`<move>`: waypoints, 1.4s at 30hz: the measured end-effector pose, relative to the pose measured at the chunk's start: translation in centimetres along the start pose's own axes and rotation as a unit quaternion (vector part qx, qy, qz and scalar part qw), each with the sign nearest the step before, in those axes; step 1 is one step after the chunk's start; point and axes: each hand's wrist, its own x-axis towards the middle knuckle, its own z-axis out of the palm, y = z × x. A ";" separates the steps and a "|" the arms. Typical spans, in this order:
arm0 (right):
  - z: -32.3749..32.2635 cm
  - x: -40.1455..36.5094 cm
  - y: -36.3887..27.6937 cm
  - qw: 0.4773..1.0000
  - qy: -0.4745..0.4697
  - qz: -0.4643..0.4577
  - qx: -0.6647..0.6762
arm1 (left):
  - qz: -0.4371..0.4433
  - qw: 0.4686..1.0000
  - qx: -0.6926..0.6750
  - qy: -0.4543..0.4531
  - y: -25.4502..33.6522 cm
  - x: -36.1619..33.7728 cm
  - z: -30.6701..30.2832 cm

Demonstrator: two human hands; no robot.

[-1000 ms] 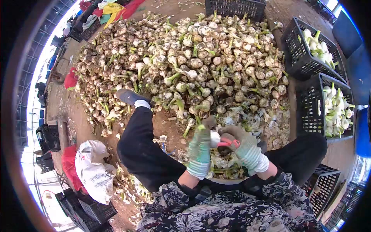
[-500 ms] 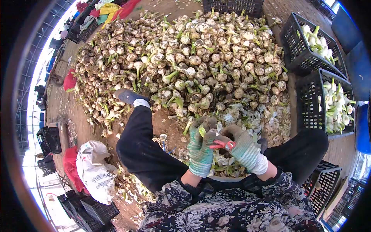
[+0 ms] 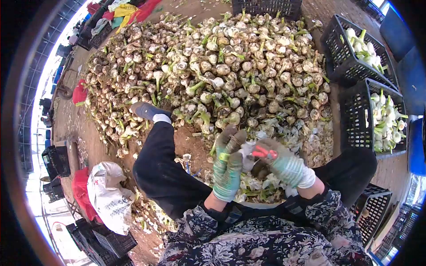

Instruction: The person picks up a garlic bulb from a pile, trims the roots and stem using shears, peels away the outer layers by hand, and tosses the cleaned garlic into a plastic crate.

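My left hand (image 3: 228, 166), in a green-and-white work glove soiled at the fingers, is closed on a garlic bulb (image 3: 246, 153) whose pale skin shows at the fingertips. A bit of its green stem (image 3: 223, 156) pokes out between the fingers. Close beside it, my similarly gloved right hand (image 3: 284, 165) grips a red-handled tool (image 3: 265, 152); its working end is hidden and blurred against the bulb. Beneath both hands lie loose peelings and cut stems (image 3: 262, 182). A large heap of dirty garlic bulbs (image 3: 213, 66) spreads in front of me.
Two black crates (image 3: 355, 117) with cleaned white garlic (image 3: 386, 122) stand at the right. Another black crate (image 3: 268, 6) sits behind the heap. At the left are a white sack (image 3: 108, 195), a red bag (image 3: 81, 195) and more black crates (image 3: 104, 241). My shoe (image 3: 148, 111) rests against the heap.
My right hand has turned over and shifted slightly right, the red-handled tool tilting up with it. The left-hand fingers have opened out somewhat, and pale bulb skin now shows between the hands.
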 end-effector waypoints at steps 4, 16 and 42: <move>-0.6 -0.2 0.5 0.986 -0.045 -0.064 -0.147 | 0.115 0.978 0.169 -0.050 -0.2 0.2 -1.1; -0.8 -0.6 1.3 0.995 -0.096 0.024 0.016 | 0.127 0.968 0.206 -0.067 0.1 -0.3 -1.0; -1.1 3.7 6.5 0.949 0.283 -0.050 0.130 | -0.195 0.937 -0.278 0.087 -0.3 0.4 0.5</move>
